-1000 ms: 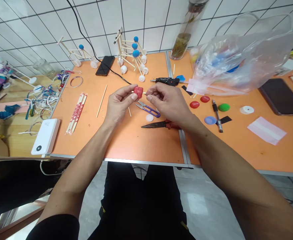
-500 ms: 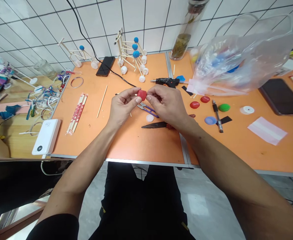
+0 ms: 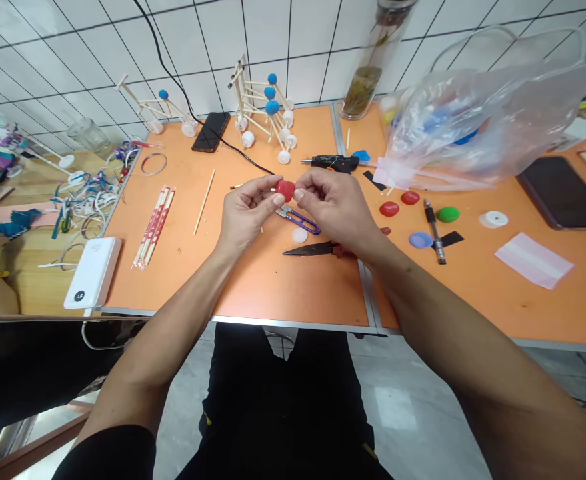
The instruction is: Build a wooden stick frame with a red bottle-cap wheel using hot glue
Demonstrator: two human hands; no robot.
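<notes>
Between my two hands is a small rounded red piece (image 3: 285, 191), with a short pale tip showing on its left side. My left hand (image 3: 250, 210) pinches it from the left with thumb and fingertips. From the right, my right hand (image 3: 330, 203) has its thumb and fingers closed against it. Below lie scissors (image 3: 300, 219) with purple handles, partly hidden by the right hand. A pair of dark-bladed pliers or shears (image 3: 313, 249) points left under the right wrist, its handle mostly covered. A round white disc (image 3: 299, 235) rests between these tools.
Stick models with blue balls and white wheels (image 3: 267, 107) stand near the wall. A black glue gun (image 3: 335, 163) lies behind my right hand. Wrapped chopsticks (image 3: 155, 227) and a white power bank (image 3: 93, 273) are left; a plastic bag (image 3: 477, 127) and pen (image 3: 435, 232) are right.
The red piece has turned slightly and shifted a little to the right between my fingers. Both hands keep hold of it; the things on the table stay in place.
</notes>
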